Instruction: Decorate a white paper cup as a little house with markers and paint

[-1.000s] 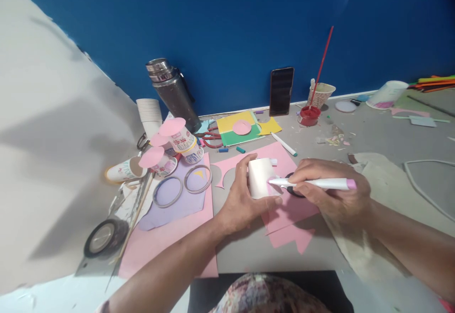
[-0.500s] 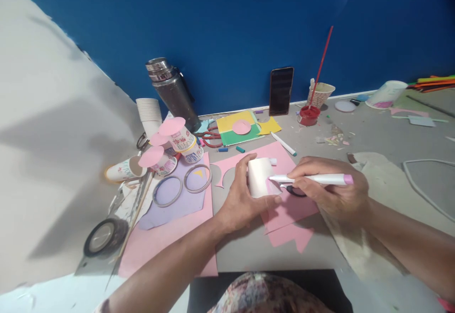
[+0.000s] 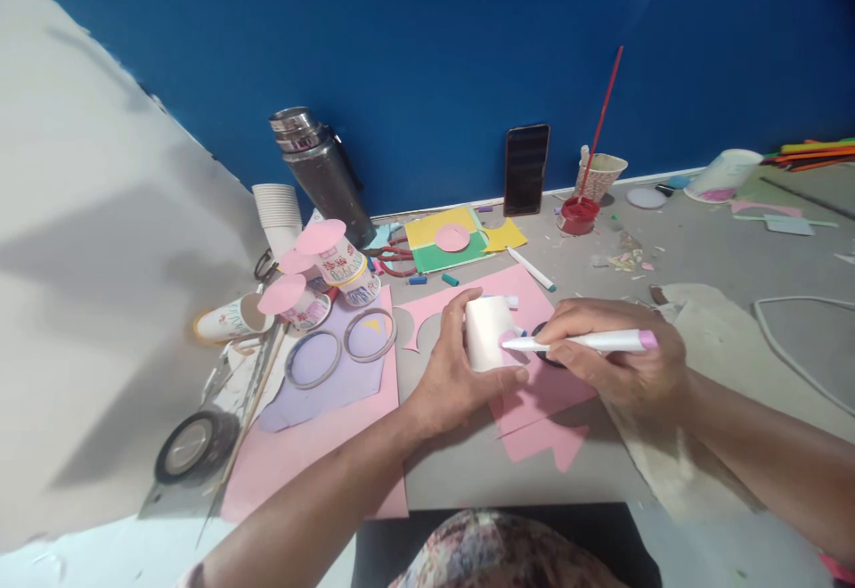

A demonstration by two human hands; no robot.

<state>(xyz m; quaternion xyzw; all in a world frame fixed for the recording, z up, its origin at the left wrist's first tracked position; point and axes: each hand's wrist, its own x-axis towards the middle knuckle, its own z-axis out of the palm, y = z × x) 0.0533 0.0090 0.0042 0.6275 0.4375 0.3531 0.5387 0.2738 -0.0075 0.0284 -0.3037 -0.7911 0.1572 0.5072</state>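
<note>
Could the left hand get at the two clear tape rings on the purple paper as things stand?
Probably not without letting go: the left hand grips the white paper cup. The tape rings lie uncovered to its left.

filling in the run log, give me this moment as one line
left hand: grips white paper cup | right hand: holds pink marker, tip on cup | under: pink paper | table

Left forearm enters from lower left, bare, angled up toward centre; left hand (image 3: 449, 374) curled, thumb raised on far side, fingers wrapped low on near side, grip closed. Right forearm enters from lower right, lying low; right hand (image 3: 618, 355) palm down, fingers pinched together in writing grip, knuckles toward camera. Hands near each other, not touching
</note>
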